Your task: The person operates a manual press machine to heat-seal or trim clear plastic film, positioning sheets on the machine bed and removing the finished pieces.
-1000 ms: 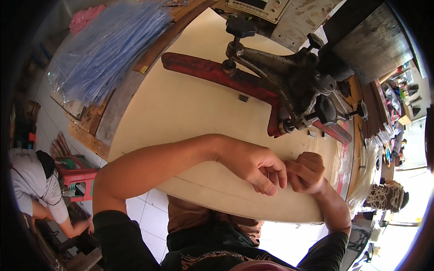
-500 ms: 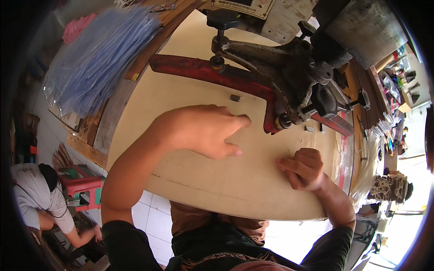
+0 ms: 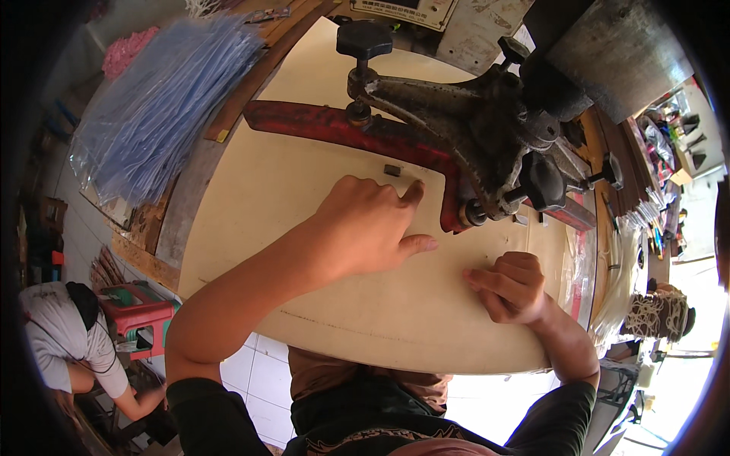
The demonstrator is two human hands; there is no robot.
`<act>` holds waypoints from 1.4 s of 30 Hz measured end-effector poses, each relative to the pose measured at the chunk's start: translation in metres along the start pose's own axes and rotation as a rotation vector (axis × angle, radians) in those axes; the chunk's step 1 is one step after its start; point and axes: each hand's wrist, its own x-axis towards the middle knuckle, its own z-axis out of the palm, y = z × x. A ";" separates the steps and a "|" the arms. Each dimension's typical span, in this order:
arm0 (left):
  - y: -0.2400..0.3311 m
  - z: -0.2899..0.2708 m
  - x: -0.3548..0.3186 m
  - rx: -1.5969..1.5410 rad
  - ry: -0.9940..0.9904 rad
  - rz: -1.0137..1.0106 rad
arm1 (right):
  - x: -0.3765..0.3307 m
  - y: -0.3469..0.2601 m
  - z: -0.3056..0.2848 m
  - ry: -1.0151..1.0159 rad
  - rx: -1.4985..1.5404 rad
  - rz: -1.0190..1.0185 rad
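My left hand (image 3: 372,224) hovers over or rests on a cream-coloured board (image 3: 304,167). Its thumb and index finger point right and stand apart, the other fingers curl under, and nothing shows between them. My right hand (image 3: 511,287) is closed in a loose fist near the board's right side; whether something small is inside is hidden. Just beyond my left fingers lies a small dark block (image 3: 392,170). A red metal bar (image 3: 342,129) crosses the board past my hands, joined to a dark cast-metal bracket (image 3: 464,114) with black knobs.
A stack of bluish clear plastic sheets or bags (image 3: 163,106) lies at the far left. Behind the bracket stands a grey metal machine part (image 3: 620,53). Pale strands (image 3: 616,273) hang at the right edge. Another person (image 3: 68,334) bends beside a red stool (image 3: 141,319) at lower left.
My left hand has shifted right, and its thumb now reaches further toward the red bar's corner. My right hand stays in nearly the same place and pose.
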 end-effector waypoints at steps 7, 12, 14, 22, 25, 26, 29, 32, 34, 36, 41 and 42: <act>0.000 -0.001 0.000 -0.020 0.002 -0.002 | 0.001 0.000 -0.001 -0.014 -0.002 -0.001; 0.001 -0.001 0.000 0.022 0.055 0.031 | 0.002 0.000 -0.002 -0.012 0.003 0.001; 0.002 -0.002 0.000 0.014 0.043 0.026 | 0.002 0.000 -0.001 -0.006 0.003 0.002; -0.001 -0.005 0.003 -0.004 -0.019 0.000 | 0.004 -0.002 -0.004 -0.018 -0.015 0.004; 0.001 -0.005 0.002 -0.024 -0.031 -0.009 | 0.001 -0.002 -0.002 -0.010 -0.007 0.009; 0.001 -0.003 0.002 -0.046 -0.038 -0.017 | 0.000 -0.002 0.000 -0.002 0.002 0.013; -0.002 -0.002 0.003 -0.063 -0.026 -0.012 | 0.002 0.000 -0.003 -0.020 -0.012 -0.003; -0.003 -0.001 0.002 -0.058 -0.016 0.001 | 0.000 0.000 0.000 -0.001 0.009 0.007; -0.002 -0.003 0.003 -0.068 -0.030 -0.005 | 0.002 -0.001 -0.001 -0.002 0.009 0.009; -0.002 -0.004 0.003 -0.071 -0.038 -0.007 | 0.003 -0.002 -0.001 0.004 0.009 0.010; -0.002 -0.005 0.005 -0.074 -0.058 -0.011 | 0.001 -0.001 0.000 0.002 0.009 0.013; -0.001 -0.006 0.005 -0.074 -0.058 -0.010 | 0.001 -0.001 0.000 0.005 0.011 0.013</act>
